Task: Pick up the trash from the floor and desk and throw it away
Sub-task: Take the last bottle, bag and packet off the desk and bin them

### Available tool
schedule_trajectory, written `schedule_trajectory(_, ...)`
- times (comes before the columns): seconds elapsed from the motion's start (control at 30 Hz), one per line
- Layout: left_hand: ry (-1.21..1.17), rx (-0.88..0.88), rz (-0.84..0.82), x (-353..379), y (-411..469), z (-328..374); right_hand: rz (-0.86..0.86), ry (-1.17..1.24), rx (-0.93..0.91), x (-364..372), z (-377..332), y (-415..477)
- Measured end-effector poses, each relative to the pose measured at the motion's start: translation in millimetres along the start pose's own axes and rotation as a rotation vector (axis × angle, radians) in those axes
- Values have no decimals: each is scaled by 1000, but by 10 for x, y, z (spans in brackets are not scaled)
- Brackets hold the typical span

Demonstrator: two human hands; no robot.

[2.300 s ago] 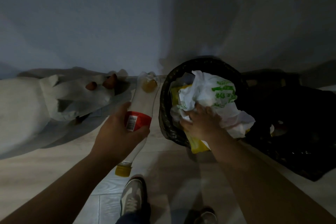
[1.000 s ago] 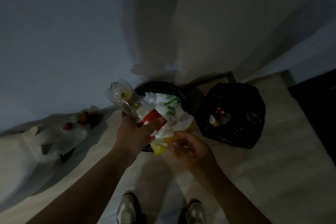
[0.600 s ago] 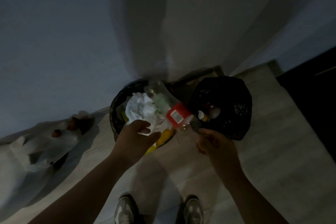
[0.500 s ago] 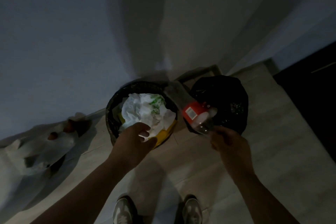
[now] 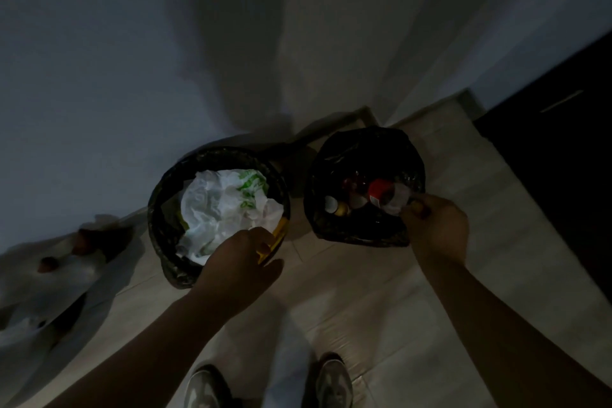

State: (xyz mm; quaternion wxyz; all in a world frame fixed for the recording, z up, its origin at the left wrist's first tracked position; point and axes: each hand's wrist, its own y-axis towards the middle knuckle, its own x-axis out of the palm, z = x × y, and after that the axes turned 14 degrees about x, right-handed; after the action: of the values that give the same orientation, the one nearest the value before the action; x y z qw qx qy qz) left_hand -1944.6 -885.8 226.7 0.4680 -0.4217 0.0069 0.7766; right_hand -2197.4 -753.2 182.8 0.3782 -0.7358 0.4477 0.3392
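Crinkled plastic bag (image 5: 225, 209); glossy black bin liner (image 5: 364, 156); floor (image 5: 364, 291) seemingly matt wood.

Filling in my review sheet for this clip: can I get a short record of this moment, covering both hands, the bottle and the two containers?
left hand: over the near rim of the round bin; grip unclear
right hand: holds the plastic bottle by one end
plastic bottle: red label, lying in the mouth of the black bag
round bin: topped by a crumpled white bag with green print
floor, left: pale sack by the wall
lighting: dim
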Motion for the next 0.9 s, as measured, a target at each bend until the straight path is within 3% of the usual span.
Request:
schedule_trajectory(0.33, 11, -7, -18, 78, 110, -96, 18, -235, -40, 537, -307, 256)
schedule_trajectory(0.5, 20, -13, -16, 68, 103, -171, -139, -262, -95, 755, -330, 230)
schedule_trajectory(0.63, 8, -40, -20, 50, 71, -208, -275, -192, 7, 787, -294, 131)
schedule_trajectory(0.9, 11, -58, -52, -73, -118, -141, -301, -205, -44, 483, -243, -240)
